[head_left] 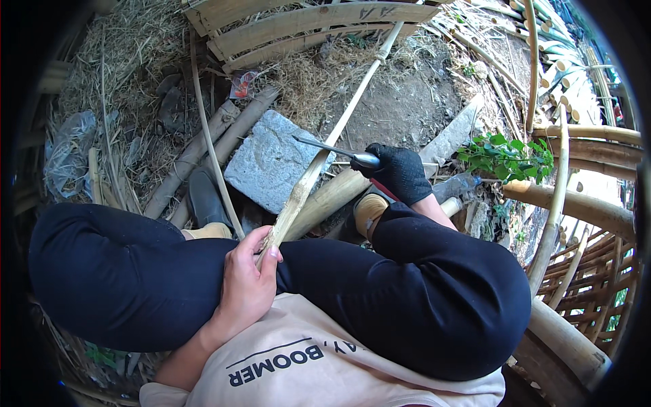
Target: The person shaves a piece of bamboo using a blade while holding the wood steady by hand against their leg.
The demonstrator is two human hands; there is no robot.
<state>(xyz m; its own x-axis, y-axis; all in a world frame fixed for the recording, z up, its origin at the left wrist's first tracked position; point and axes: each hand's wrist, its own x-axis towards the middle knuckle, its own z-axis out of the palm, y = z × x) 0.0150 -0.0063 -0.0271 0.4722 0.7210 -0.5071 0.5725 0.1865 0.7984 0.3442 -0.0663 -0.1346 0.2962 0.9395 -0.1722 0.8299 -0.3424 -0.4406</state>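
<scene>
My bare left hand [247, 275] is closed around the near end of a long, pale split bamboo strip [298, 193], close to my lap. The strip runs away from me, up and to the right, and its near part looks rough and shaved. In a black glove, my right hand [399, 173] grips the handle of a knife [365, 161]. Its narrow blade points left and crosses the strip; whether the edge bites into the bamboo I cannot tell. Beneath the strip are a square grey stone block [268, 163] and a thick bamboo pole [332, 203].
Curved bamboo slats [319, 24] stand at the far side. A leafy green plant [508, 157] and a bent bamboo pole [557, 197] are at the right, beyond my knee. Cut bamboo tubes [569, 85] are stacked far right. A plastic bag [70, 156] lies at left.
</scene>
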